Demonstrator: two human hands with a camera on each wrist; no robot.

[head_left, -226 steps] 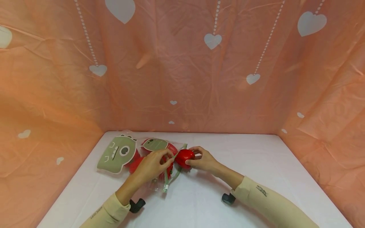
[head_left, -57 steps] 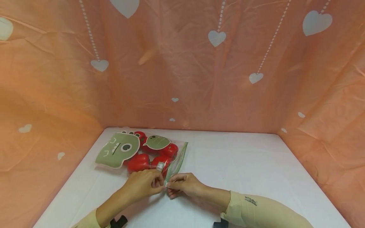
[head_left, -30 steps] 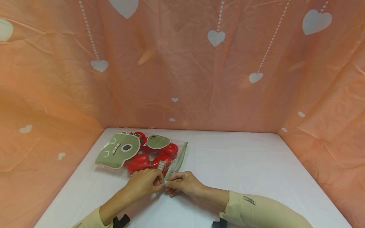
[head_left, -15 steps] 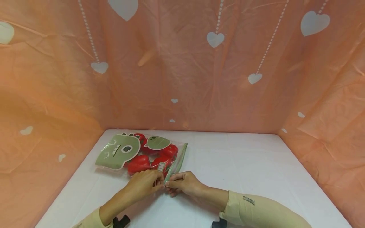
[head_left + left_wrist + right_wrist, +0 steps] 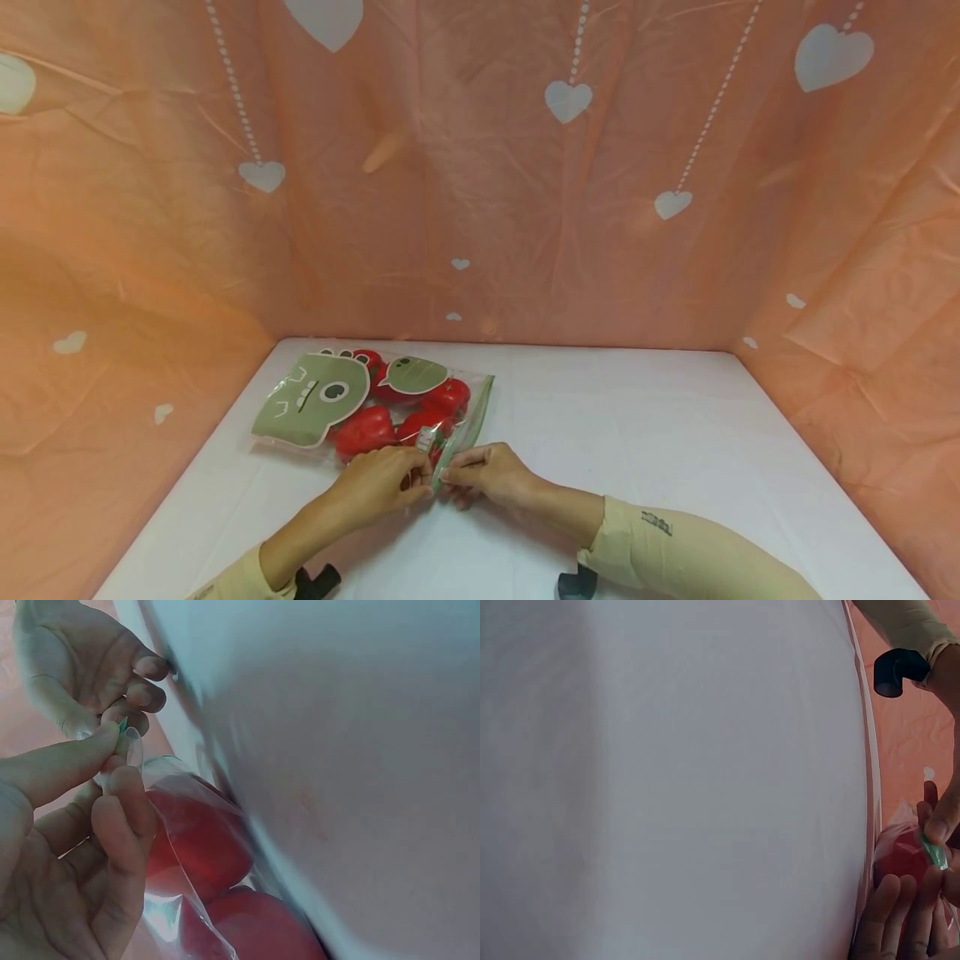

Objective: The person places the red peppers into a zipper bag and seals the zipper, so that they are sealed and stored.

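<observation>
A clear plastic zip bag (image 5: 311, 400) with a green one-eyed monster print lies at the table's left in the head view. Several red bell peppers (image 5: 365, 429) show through it. My left hand (image 5: 384, 482) pinches the near corner of the bag's mouth between thumb and forefinger; the left wrist view shows a green tip there. Just right of it, my right hand (image 5: 501, 477) pinches the green zip strip (image 5: 480, 412) with thumb and fingers. In the right wrist view, the fingers of both hands meet around the green strip (image 5: 934, 851).
White cloth covers the table (image 5: 622, 433). Orange curtains (image 5: 487, 208) with white hearts hang behind it and at both sides. Black wrist mounts (image 5: 318, 583) show under the forearms.
At first my right hand held a red pepper at the bag's mouth; now that pepper is inside. Both hands moved to the near corner, and the right has just shifted slightly away along the zip.
</observation>
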